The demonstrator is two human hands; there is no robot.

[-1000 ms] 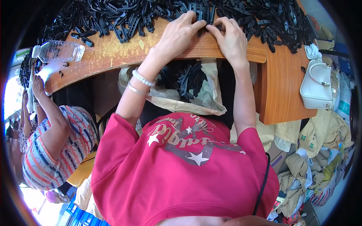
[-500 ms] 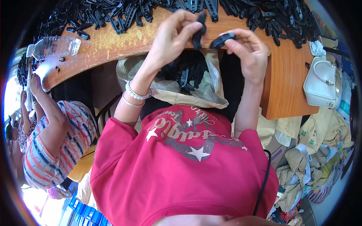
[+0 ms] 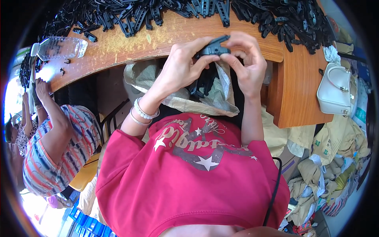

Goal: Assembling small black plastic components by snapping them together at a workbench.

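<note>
Head view, one entry per item. Your left hand (image 3: 182,65) — upper centre of the frame — is gripping a black plastic piece (image 3: 213,50) between thumb and fingers. Your right hand (image 3: 249,65) is curling beside the piece's right end, fingers bent and partly blurred; whether it is gripping anything, I cannot tell. The piece is sitting in your grasp at upper centre, over the front edge of the wooden table (image 3: 158,44).

Black parts, left heap (image 3: 106,17): lying across the upper left and top centre of the table. Black parts, right heap (image 3: 286,23): covering the upper right. Clear plastic bottle (image 3: 65,48): lying on its side at upper left, with small black bits near it.

Pale woven sack (image 3: 189,106): standing open below your hands, more black parts showing inside. White handbag (image 3: 334,94): resting at the right. Beaded bracelet (image 3: 147,114): circling your left wrist. Co-worker in a striped top (image 3: 59,152): sitting at the left of the frame — one arm reaching toward the table.
</note>
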